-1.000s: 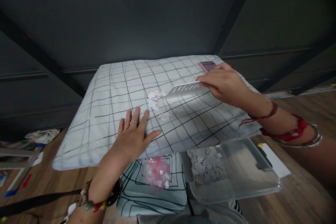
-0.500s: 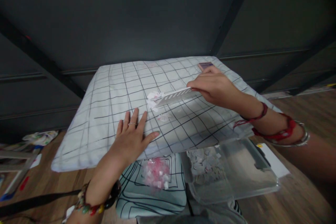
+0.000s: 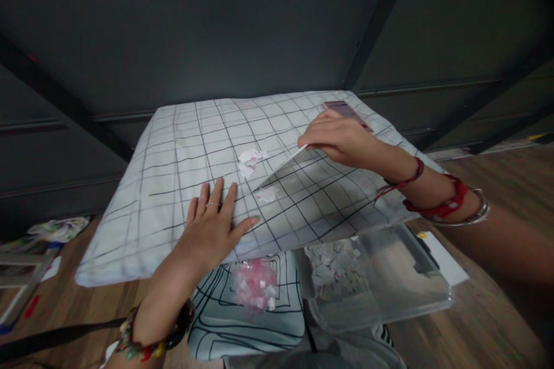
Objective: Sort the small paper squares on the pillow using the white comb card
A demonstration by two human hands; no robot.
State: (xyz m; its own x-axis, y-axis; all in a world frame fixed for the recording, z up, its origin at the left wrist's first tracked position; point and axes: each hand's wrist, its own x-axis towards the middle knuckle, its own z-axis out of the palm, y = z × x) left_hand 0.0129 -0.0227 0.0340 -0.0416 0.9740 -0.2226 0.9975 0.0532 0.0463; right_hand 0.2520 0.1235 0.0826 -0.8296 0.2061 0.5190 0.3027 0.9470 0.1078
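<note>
My left hand (image 3: 212,230) lies flat on the white checked cloth (image 3: 194,144), fingers spread, holding nothing. My right hand (image 3: 337,138) pinches a thin white flat piece (image 3: 283,165), tilted edge-on; its far end reaches down to the cloth between two small heaps of paper scraps. The larger heap of white paper scraps (image 3: 250,161) sits beyond that end. On the near side is a smaller heap of paper scraps (image 3: 267,194), close to my left thumb. Just behind my right hand rests a phone-like flat object (image 3: 344,110), partly covered.
Below the surface's front edge stands a clear plastic box (image 3: 411,314) holding many paper scraps (image 3: 335,268). Left of it, a pink-and-white bundle (image 3: 255,283) lies on a pale green patterned cushion (image 3: 246,337). A dark panelled wall (image 3: 216,29) rises behind.
My right hand has moved slightly left and turned the white piece edge-on. Its tip has shifted from the larger heap toward the smaller one. My left hand stays flat on the cloth.
</note>
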